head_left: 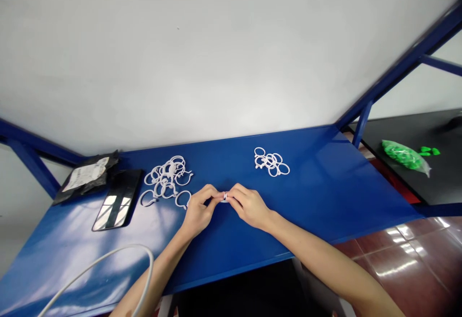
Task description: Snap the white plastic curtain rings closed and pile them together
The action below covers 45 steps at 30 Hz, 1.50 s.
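Observation:
Over the middle of the blue table (306, 201), my left hand (200, 211) and my right hand (250, 206) meet fingertip to fingertip. Both are closed in a pinch on one white plastic ring (224, 200), of which only a small part shows between the fingers. A loose pile of open white rings (168, 177) with small knobbed ends lies left of my left hand. Farther back, to the right of my hands, is a smaller cluster of white rings (270, 161), several of which look closed.
A dark phone (117, 201) and a black plastic package (88, 177) with a white label lie at the left. A white cable (104, 257) arcs across the lower left. Blue frame bars (363, 123) flank the table. On a black surface at right sits a bag of green pieces (404, 155).

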### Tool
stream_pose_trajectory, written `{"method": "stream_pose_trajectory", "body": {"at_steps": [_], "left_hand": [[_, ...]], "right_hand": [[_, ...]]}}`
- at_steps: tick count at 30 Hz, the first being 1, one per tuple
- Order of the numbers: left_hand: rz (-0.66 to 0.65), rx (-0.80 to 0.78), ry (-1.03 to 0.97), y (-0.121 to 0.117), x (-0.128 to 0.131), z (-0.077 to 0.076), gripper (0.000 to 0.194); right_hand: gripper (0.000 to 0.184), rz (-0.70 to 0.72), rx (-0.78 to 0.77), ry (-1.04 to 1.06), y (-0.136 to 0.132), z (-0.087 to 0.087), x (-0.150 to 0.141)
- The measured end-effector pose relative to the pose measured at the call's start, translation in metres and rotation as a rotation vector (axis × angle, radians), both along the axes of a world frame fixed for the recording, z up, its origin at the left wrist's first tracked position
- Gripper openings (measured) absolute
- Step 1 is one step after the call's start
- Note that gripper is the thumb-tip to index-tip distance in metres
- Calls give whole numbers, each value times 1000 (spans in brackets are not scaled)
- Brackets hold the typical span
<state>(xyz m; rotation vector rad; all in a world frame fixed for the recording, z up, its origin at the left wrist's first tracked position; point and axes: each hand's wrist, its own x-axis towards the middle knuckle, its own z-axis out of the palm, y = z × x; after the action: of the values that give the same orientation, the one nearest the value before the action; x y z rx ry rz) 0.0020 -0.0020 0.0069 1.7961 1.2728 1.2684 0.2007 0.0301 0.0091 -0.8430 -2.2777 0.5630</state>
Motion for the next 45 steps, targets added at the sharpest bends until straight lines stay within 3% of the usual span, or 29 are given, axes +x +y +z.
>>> {"method": "stream_pose_trajectory", "body": {"at_steps": [9,11,13,16,18,21,26,30,33,36,41,45], "left_hand": [[-67,145,191,7,-2,6,15],[-15,206,326,11,-9,10,15],[157,254,496,14,-19,13,18],[495,227,762,15,-37,12,27],[606,144,929,15,-47,8,35],[598,52,1085,15,-54,0,39],[503,44,1085,15,-53,-4,30],[443,84,1032,15,-50,-5,26],[393,198,922,16,-46,-4,26],[238,233,708,15,-37,2,23],[-94,-14,316,7,-14,15,18],[-141,-225,76,3,-5,13,15]], "right_hand": [[26,11,-11,-23,5,2,1],[24,-24,-25,-10,9,3,1],[23,-74,-12,3,15,6,4],[23,-251,59,10,28,10,17],[25,-444,127,-22,38,13,30],[26,-705,150,-152,53,15,50],[25,-810,108,-280,60,17,60],[27,-687,158,-174,52,17,49],[24,-458,154,-73,42,14,36],[21,-221,61,3,30,10,22],[24,6,-87,68,20,4,9],[16,32,-98,103,20,3,9]]}}
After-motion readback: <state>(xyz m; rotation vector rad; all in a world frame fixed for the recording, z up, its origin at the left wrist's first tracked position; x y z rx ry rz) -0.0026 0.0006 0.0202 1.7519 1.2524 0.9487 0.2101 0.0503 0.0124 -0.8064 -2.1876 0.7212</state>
